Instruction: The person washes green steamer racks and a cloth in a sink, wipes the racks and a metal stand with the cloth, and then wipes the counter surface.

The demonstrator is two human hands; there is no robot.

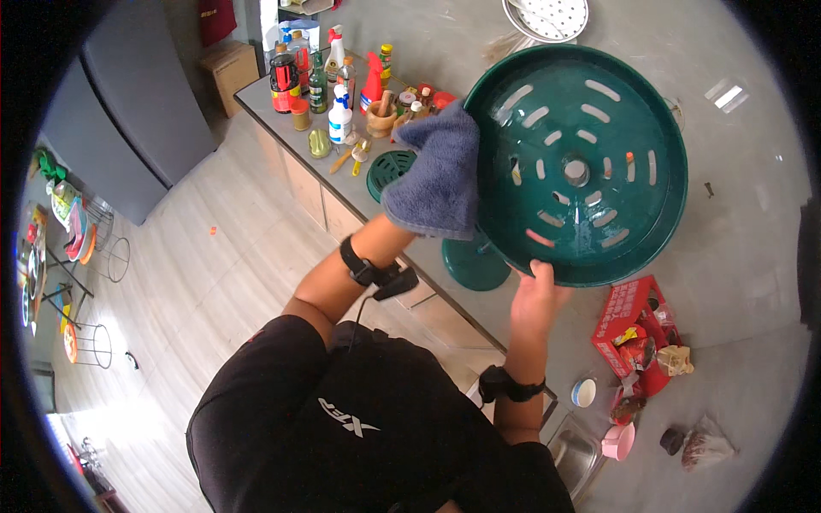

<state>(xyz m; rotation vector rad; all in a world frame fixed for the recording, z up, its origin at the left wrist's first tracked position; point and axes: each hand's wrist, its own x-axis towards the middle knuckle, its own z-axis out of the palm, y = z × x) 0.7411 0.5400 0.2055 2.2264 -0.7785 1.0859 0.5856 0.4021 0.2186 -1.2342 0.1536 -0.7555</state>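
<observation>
My right hand (540, 295) grips the lower rim of a large round dark-green slotted tray (568, 147), thumb over the edge. The tray is raised and tilted, with a hole in its middle and a wet-looking shine. A blue-grey towel (438, 179) drapes over my left hand (393, 231) and hides its fingers; the towel meets the tray's left rim. Behind the towel on the counter lies a smaller green slotted piece (386, 171). Another green round piece (475, 267) is partly hidden below the tray.
Several bottles, a white spray bottle (340, 120) and a wooden mortar (380, 120) crowd the far left of the counter (376, 73). A white colander (552, 19) is at the back. To the right are a red box (620, 329), a bowl (583, 392) and a sink (575, 449).
</observation>
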